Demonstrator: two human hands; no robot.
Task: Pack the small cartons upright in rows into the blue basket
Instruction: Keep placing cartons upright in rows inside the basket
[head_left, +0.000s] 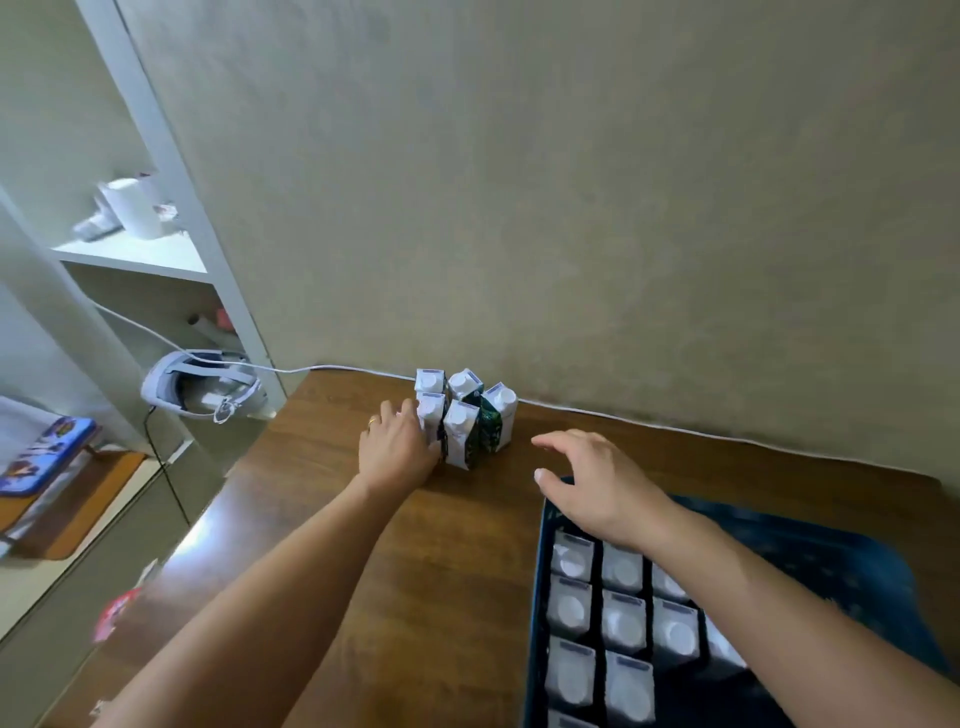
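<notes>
Several small white-and-green cartons (462, 415) stand upright in a tight cluster on the wooden table (415, 571), close to the wall. My left hand (397, 447) reaches the cluster's left side and its fingers wrap the front-left carton (431, 415). My right hand (597, 486) hovers with fingers spread and holds nothing, above the far left corner of the blue basket (535, 597). Inside the basket, several cartons (623, 621) stand upright in rows along its left side. My right forearm hides part of them.
A white cable (675, 423) runs along the wall at the table's back edge. A white headset (202, 387) lies left of the table by a white shelf unit (156, 249). The basket's right half shows its dark floor.
</notes>
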